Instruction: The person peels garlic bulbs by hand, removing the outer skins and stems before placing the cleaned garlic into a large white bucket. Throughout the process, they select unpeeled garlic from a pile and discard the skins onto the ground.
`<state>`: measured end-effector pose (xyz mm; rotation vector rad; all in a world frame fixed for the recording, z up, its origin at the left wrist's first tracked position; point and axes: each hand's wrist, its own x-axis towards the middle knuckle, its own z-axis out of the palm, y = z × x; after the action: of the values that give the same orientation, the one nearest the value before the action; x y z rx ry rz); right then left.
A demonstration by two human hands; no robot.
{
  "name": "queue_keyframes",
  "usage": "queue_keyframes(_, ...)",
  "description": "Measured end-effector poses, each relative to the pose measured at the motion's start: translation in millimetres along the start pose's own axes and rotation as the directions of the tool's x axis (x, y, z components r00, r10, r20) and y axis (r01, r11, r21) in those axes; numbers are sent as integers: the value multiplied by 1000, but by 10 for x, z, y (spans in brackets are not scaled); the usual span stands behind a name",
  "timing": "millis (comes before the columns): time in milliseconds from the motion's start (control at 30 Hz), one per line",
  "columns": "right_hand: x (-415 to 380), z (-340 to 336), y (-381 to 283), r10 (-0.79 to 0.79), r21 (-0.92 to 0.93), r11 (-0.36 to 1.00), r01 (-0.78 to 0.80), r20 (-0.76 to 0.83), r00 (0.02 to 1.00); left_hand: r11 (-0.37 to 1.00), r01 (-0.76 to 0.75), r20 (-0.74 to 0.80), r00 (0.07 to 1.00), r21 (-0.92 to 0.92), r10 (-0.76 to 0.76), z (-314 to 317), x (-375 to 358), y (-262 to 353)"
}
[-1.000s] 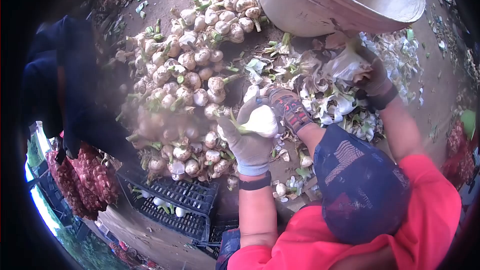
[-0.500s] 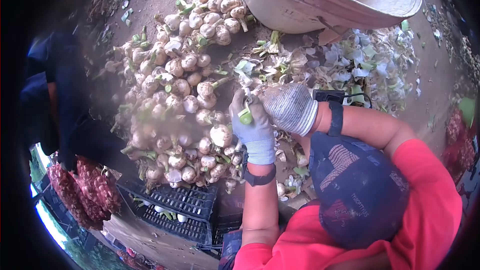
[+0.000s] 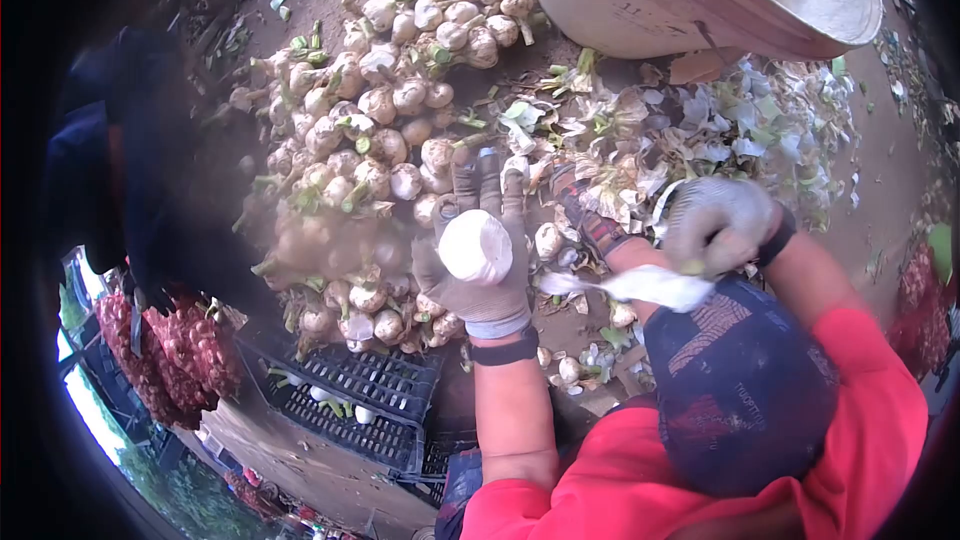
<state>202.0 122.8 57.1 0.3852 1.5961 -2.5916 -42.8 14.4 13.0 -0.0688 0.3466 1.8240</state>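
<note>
My left hand (image 3: pixel 475 240), in a grey glove, lies palm up over the heap, its fingers stretched out. A smooth white peeled onion (image 3: pixel 475 248) rests on its palm. My right hand (image 3: pixel 722 225), gloved too, is curled closed and smeared by motion above the peel scraps; what it grips is not clear. Just below it is a blurred white strip (image 3: pixel 650 288), which looks like onion peel. Unpeeled onions (image 3: pixel 385 105) with cut green stems lie piled left of and beyond my left hand.
A large pale tub (image 3: pixel 620 5) stands at the top. Peel scraps (image 3: pixel 720 125) cover the ground on the right. A black crate (image 3: pixel 350 380) and red mesh sacks (image 3: pixel 180 355) are at lower left. A dark-clothed person (image 3: pixel 140 160) is on the left. A capped head (image 3: pixel 740 390) fills the lower right.
My hands, close together before, are apart now; the right has swung right. The onion in my left hand now shows bare and white, where a green cut stem showed. The view has shifted slightly.
</note>
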Motion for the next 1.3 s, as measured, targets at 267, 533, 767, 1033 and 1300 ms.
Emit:
queue_keyframes(267, -93, -180, 419, 10, -741, 332, -584, -616, 788, 953, -164, -252, 963, -255, 98, 303, -132, 319)
queue_keyframes(533, 526, -8, 132, -221, -806, 264, -529, -585, 781, -691, 439, 204, 740, 575, 640, 546, -1540, 2231)
queue_keyframes(767, 904, 233, -52, -286, -914, 288, -286, -367, 885, -268, -194, 138, 967, 944, -215, 346, -257, 169)
queue_keyframes(1033, 1681, -611, 376, -433, -833, 481, -273, -497, 752, -442, -352, 357, 931, 825, -73, -14, 460, -30)
queue_keyframes(1300, 2188, -1165, 506, -385, -743, 245, -623, -664, 640, 385, 236, -362, 884, 892, 296, -150, 282, 172)
